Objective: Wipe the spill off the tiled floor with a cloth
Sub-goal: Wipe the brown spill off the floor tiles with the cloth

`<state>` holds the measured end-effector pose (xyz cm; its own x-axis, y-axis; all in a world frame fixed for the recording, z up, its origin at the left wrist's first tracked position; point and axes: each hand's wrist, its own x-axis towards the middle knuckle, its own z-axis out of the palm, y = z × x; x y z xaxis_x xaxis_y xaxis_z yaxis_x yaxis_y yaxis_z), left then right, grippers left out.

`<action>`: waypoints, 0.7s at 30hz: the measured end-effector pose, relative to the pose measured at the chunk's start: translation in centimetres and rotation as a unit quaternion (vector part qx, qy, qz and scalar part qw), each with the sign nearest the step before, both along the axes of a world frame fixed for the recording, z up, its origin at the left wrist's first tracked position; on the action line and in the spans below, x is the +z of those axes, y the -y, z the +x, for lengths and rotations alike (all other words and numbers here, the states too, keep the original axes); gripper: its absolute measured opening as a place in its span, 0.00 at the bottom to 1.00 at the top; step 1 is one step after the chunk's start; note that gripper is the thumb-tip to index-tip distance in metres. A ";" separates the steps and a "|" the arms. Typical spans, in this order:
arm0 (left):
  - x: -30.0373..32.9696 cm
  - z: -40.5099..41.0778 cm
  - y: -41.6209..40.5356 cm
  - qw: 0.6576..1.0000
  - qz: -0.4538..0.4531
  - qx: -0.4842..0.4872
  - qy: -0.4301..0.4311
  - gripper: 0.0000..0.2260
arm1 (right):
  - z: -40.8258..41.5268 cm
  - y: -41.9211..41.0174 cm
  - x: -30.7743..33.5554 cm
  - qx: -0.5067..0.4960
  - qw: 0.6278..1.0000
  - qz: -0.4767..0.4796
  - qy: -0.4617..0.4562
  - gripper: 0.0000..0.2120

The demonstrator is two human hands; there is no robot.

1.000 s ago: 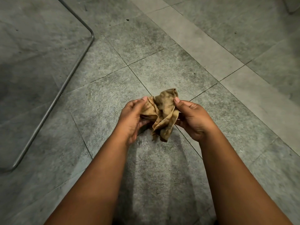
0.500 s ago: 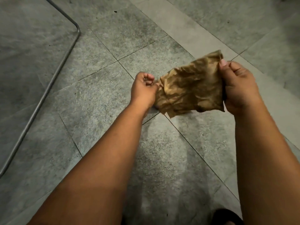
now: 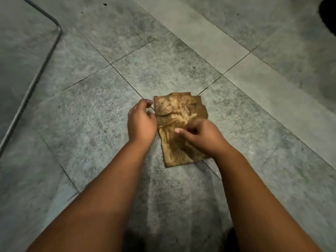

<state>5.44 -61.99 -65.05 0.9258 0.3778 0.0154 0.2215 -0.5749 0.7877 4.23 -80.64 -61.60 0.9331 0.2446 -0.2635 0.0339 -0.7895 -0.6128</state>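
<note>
Cloth flat on floor, between both hands' curled fingers.

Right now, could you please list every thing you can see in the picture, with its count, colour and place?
cloth: one, brown-yellow, spread flat on the floor at the centre, across a tile joint.
floor: grey mottled tiles, with a paler grey strip running across the upper right.
metal rod: one, grey, bent, at the left edge.
dark thing: one, black, top right corner; cannot tell what it is.
left hand: one, fingers curled, at the cloth's left edge.
right hand: one, blurred, over the cloth's near half.
</note>
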 end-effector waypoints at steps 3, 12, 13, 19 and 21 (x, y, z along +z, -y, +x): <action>-0.7 -1.4 -0.2 0.995 0.095 0.009 0.003 0.17 | 0.9 -1.9 -1.9 0.020 0.984 -0.139 0.106 0.28; -1.0 -2.1 -0.2 0.982 0.183 -0.045 -0.021 0.18 | 0.8 -2.5 -6.4 0.041 0.977 -0.152 0.143 0.23; -1.0 -2.2 -0.1 0.981 0.188 -0.052 -0.024 0.18 | 1.3 -2.4 -6.5 0.030 0.978 -0.147 0.147 0.23; -1.2 -3.3 0.1 0.976 0.196 -0.088 -0.024 0.18 | 5.3 -1.0 -6.9 -0.060 0.977 -0.146 0.144 0.22; -1.4 -3.5 0.0 0.976 0.194 -0.092 -0.029 0.18 | 4.8 -1.1 -7.0 -0.081 0.977 -0.140 0.137 0.21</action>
<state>1.96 -62.03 -66.43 0.9812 0.1804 0.0693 0.1237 -0.8620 0.4915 9.04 -79.59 -68.57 0.9986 0.0417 -0.0339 0.0269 -0.9339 -0.3566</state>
